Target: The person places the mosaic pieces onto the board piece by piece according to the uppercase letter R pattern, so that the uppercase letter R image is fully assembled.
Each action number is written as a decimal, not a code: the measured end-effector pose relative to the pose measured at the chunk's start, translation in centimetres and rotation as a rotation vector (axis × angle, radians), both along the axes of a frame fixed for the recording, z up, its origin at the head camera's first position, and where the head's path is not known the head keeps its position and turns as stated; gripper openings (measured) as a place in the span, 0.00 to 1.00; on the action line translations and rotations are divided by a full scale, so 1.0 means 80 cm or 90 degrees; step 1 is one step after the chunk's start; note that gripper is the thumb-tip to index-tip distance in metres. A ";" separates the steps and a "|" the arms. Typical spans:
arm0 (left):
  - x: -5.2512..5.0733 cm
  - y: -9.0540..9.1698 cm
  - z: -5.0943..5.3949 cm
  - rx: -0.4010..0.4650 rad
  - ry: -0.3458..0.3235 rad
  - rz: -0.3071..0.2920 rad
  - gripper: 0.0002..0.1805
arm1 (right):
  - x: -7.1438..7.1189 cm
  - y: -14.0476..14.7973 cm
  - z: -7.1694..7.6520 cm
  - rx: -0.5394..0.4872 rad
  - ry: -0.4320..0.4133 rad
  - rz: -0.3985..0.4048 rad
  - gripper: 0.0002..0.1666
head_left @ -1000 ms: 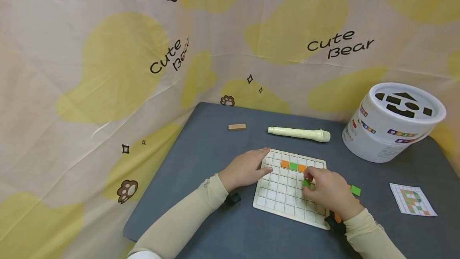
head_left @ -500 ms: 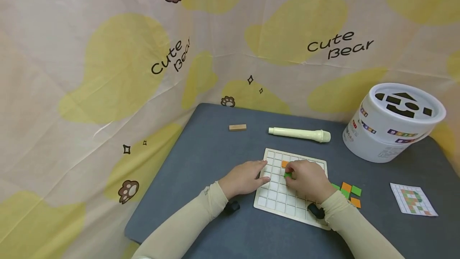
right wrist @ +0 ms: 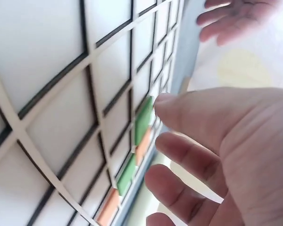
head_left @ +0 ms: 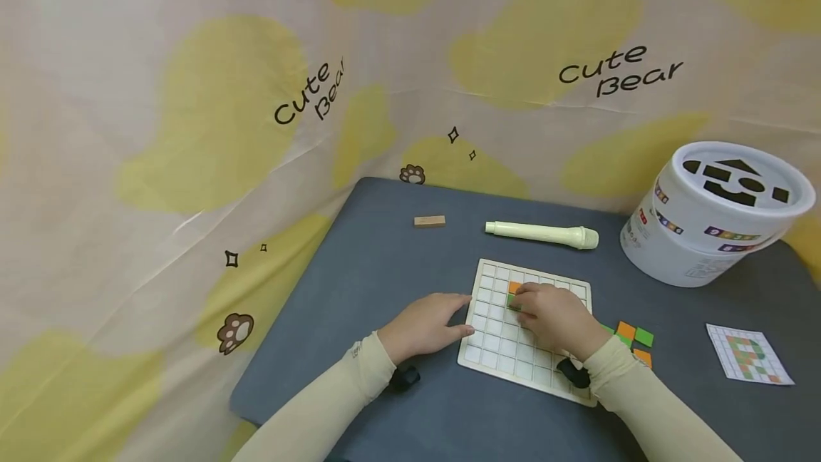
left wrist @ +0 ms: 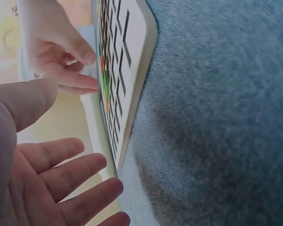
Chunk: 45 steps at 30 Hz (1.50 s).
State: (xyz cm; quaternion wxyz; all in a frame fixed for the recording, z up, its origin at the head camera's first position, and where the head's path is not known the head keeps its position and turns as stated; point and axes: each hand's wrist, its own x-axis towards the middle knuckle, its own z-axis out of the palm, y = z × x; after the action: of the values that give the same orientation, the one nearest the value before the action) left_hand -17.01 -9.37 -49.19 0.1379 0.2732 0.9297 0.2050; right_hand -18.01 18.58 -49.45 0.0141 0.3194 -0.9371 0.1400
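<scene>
A white grid board lies on the table, its squares edged by raised pale lines. My right hand is over its upper part, thumb and fingers spread apart. The thumb tip is close by a green tile lying in a square; whether it touches cannot be told. Beyond that tile runs a row of an orange tile, another green tile and a further orange tile. My left hand is beside the board's left edge, fingers extended, holding nothing.
Several loose green and orange tiles lie right of the board, partly behind the right forearm. Farther right is a printed pattern card. A white bucket, a pale toy microphone and a small wooden block stand or lie at the back.
My right hand has moved left across the board with a green tile and let it go in a square below the first orange one. My left hand has drawn slightly back from the board.
</scene>
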 end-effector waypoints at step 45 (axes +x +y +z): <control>-0.005 0.016 -0.022 -0.106 -0.078 -0.081 0.55 | 0.096 0.131 0.004 -0.032 -0.036 -0.272 0.22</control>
State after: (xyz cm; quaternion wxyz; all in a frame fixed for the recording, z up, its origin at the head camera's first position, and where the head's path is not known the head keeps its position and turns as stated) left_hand -17.42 -8.12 -50.98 0.2292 0.3065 0.9140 0.1343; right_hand -10.31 29.05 -49.11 0.0255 0.1089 -0.9797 0.1663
